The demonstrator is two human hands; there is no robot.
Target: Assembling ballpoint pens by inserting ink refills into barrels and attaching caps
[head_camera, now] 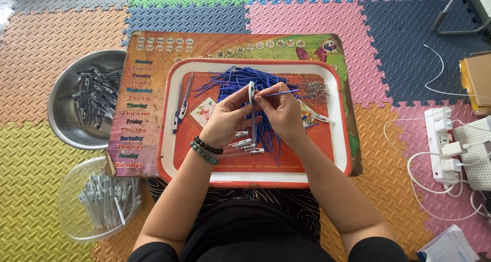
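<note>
Basically a pen-assembly moment: left hand (pixel 225 119) pinches a white pen barrel (pixel 251 90) upright btw thumb and fingers, open end up, over the middle of the red tray (pixel 166 113). Right hand (pixel 282 111) pinches a thin blue ink refill (pixel 279 93) near its inner end, refill lying roughly horizontal, tip pointing right, inner end touching or just at the barrel mouth; can't tell if it's already inside. Both hands closed in pinch grips, knuckles nearly touching.

To do it well, my read: keep barrel steady w/ left, swing refill in line w/ barrel axis before pushing, since at this angle it looks likely to jam or bend. Grip refill close to entering end so it doesn't flex. Push straight, no twisting.

Around: heap of blue refills (pixel 240 83) on tray behind hands, small pile of metal springs (pixel 312 90) at tray's right rear, a few finished-looking white pens (pixel 248 144) just under left wrist, two pens w/ blue clips (pixel 181 106) along tray's left side. Steel bowl (pixel 61 113) w/ grey clips left of tray, clear plastic bowl (pixel 69 211) w/ white barrels nearer the person. Bead bracelets (pixel 204 149) on left wrist. Tray sits on a printed board (pixel 138 88) over coloured foam mats (pixel 41 165). Power strip (pixel 442 144) well apart to the right
</note>
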